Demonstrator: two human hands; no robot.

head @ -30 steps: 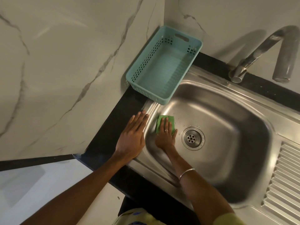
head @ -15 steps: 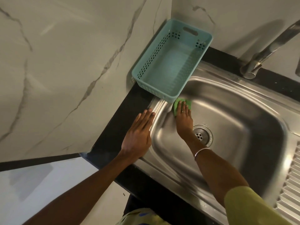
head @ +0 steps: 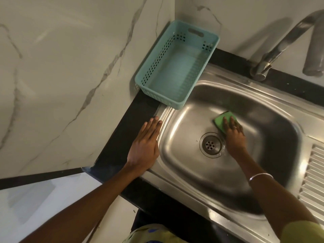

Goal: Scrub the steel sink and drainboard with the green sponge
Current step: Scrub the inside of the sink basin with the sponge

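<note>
Right hand has its fingers laid flat on top of the green sponge, pressing it onto the floor of the steel sink just beside the drain, while the left hand rests open and flat on the sink's left rim at the edge of the black table. Looks like mid-scrub on the basin. I'd guess the walls and corners come next, then the ribbed drainboard off to the right, and the teal basket overhanging the far corner probably needs shifting.

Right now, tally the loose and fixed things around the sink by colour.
Green: 1, sponge
Teal: 1, basket
Steel: 3, sink, drainboard, tap
Total: 5
</note>
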